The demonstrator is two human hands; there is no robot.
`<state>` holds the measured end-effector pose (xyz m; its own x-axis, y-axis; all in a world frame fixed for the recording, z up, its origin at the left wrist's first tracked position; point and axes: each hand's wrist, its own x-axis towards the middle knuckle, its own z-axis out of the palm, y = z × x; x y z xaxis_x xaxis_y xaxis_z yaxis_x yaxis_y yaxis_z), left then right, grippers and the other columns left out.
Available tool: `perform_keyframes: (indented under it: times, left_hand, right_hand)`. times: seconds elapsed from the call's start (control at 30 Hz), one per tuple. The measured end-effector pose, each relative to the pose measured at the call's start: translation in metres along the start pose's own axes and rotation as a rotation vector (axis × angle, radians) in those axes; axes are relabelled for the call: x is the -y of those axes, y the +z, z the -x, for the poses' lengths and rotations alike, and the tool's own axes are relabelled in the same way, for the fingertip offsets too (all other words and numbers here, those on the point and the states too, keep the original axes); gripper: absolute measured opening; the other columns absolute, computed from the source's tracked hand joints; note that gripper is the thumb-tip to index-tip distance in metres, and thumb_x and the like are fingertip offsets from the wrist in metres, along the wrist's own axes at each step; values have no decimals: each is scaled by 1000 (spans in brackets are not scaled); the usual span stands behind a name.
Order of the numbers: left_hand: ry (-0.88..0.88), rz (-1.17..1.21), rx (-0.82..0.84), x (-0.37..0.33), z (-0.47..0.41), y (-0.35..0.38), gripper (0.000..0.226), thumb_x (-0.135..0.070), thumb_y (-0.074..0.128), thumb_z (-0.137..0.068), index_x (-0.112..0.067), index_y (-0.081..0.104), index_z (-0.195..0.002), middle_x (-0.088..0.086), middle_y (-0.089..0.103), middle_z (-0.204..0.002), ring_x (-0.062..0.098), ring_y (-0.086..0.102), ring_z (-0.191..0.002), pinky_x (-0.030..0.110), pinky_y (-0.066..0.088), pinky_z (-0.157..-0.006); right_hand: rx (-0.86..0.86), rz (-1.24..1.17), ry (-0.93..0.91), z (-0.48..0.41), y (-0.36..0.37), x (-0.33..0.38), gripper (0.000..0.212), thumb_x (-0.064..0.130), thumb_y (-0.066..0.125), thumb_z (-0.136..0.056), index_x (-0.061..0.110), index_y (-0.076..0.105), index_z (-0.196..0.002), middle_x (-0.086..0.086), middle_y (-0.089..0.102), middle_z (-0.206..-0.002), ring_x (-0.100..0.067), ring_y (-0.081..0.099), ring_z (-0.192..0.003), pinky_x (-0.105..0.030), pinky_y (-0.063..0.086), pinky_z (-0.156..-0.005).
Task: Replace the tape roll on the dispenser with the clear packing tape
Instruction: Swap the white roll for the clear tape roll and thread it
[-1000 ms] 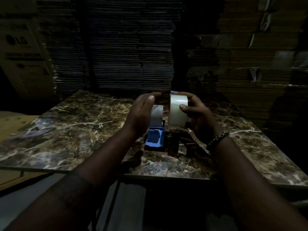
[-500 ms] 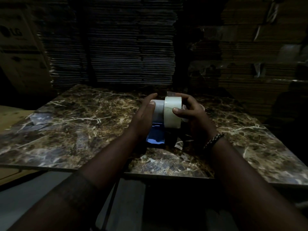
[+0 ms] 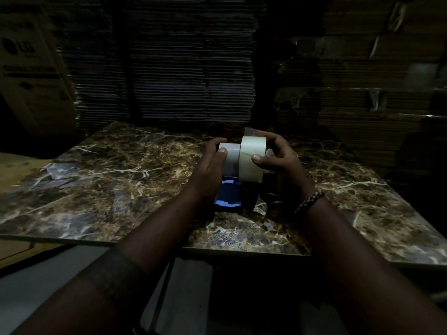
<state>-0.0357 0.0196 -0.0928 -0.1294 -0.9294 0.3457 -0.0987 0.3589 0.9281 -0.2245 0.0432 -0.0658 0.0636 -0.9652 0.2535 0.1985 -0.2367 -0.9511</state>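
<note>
A blue tape dispenser [image 3: 228, 195] stands on the marble table [image 3: 108, 180], its pale hub [image 3: 231, 157] at the top. My left hand [image 3: 209, 170] grips the dispenser from the left, thumb on the hub. My right hand [image 3: 281, 165] holds a pale clear packing tape roll [image 3: 251, 160] upright, pressed against the hub's right side. A loose tape end sticks up behind the roll. Whether the roll sits on the hub is hidden.
Tall stacks of flattened cardboard [image 3: 169, 64] rise behind the table and at the right. A printed carton [image 3: 31, 76] leans at the far left. The table's near edge [image 3: 242, 250] lies just past my forearms. The room is dim.
My right hand has brought the tape roll leftward until it touches the dispenser's hub. The left hand has kept its grip on the dispenser.
</note>
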Motion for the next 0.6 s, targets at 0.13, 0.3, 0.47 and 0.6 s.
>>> perform_keyframes:
  times: [0.13, 0.3, 0.47, 0.6]
  left_hand:
    - [-72, 125, 24, -5, 2, 0, 35, -34, 43, -98, -27, 48, -132, 9, 55, -123, 25, 59, -100, 29, 56, -63]
    - [-74, 103, 22, -5, 3, -2, 39, -34, 44, -90, -32, 46, -128, 8, 54, -122, 31, 59, -101, 41, 53, -70]
    - [-12, 22, 55, -8, 6, -3, 52, -43, 49, -75, -29, 42, -125, 6, 49, -119, 26, 54, -101, 40, 52, -74]
    - [-37, 91, 49, -11, 9, -2, 42, -28, 48, -75, -54, 49, -109, 8, 49, -121, 33, 53, -106, 46, 51, -78]
  right_hand:
    - [8, 13, 1, 4, -1, 1, 71, 11, 76, -72, 12, 53, -139, -11, 61, -131, -22, 68, -104, -37, 62, -69]
    - [7, 11, 2, 9, 0, 1, 72, 5, 78, -73, 12, 53, -140, -13, 64, -128, -21, 70, -102, -38, 62, -70]
    - [18, 19, -5, 11, -1, 3, 71, -2, 77, -75, 9, 51, -140, -10, 64, -123, -14, 72, -95, -32, 61, -66]
    - [26, 38, -16, 13, -3, 1, 76, 5, 77, -67, 10, 52, -139, -14, 63, -129, -22, 69, -104, -34, 62, -68]
